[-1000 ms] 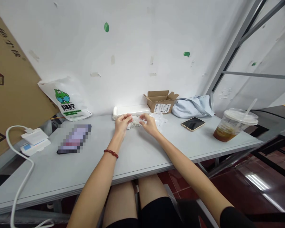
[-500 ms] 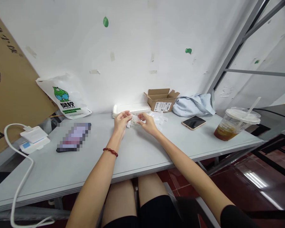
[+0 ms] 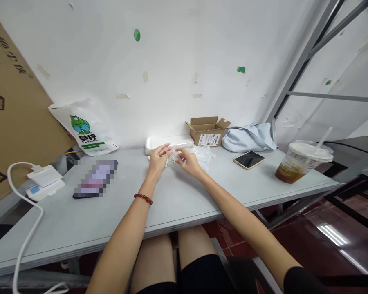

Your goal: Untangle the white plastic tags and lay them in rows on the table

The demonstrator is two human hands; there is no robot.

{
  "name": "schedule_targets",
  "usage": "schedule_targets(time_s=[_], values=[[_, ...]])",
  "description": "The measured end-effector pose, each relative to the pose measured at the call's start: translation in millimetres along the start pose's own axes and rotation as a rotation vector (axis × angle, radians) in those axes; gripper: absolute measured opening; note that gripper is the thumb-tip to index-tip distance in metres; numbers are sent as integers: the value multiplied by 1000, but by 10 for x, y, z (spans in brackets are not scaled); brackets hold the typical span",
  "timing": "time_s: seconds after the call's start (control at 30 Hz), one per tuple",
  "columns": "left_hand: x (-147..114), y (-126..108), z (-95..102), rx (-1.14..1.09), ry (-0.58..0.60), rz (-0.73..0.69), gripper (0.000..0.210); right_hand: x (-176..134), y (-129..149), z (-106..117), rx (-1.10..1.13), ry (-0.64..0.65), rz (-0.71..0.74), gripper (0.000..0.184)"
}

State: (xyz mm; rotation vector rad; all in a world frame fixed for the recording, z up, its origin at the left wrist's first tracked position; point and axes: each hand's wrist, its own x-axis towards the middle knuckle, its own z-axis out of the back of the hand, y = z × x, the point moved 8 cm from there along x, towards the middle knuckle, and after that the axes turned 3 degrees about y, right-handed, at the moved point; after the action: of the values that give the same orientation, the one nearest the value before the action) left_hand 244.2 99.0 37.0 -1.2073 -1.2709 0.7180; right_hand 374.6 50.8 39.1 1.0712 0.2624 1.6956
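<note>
Above the table's middle, my left hand and my right hand face each other with fingertips pinched. Between them is a small clear plastic bag, its edges held by both hands. Small white pieces, too small to name, show just below and behind it, partly hidden by my fingers. Beyond my right hand lies a heap of clear plastic bags. A stack of flat white trays or boxes sits behind my hands against the wall.
An opened cardboard box and a pale blue cloth bag stand along the wall. Right are a phone and a drink cup. Left are another phone, a white charger with cable and a white printed bag.
My hands have stayed in nearly the same spot, the fingers shifting slightly on the clear plastic. The view has tilted a little, so the scene sits slightly lower.
</note>
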Motion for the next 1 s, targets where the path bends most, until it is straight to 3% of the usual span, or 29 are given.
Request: schedule_targets(time_s=[0.2, 0.47, 0.6, 0.8, 1.0], values=[[-10, 31, -4, -25, 9, 66, 52, -10, 7, -4, -78, 13, -3, 32], [-39, 43, -67, -49, 101, 129, 68, -44, 96, -61, -104, 52, 8, 46], [-31, 74, -13, 25, 37, 120, 67, -41, 86, -71, -99, 49, -26, 41], [-16, -75, 11, 386, -28, -127, 34, -31, -3, -9, -82, -13, -163, 36], [-165, -267, -242, 861, 158, -364, 37, -27, -43, 18, -4, -37, -210, 26]])
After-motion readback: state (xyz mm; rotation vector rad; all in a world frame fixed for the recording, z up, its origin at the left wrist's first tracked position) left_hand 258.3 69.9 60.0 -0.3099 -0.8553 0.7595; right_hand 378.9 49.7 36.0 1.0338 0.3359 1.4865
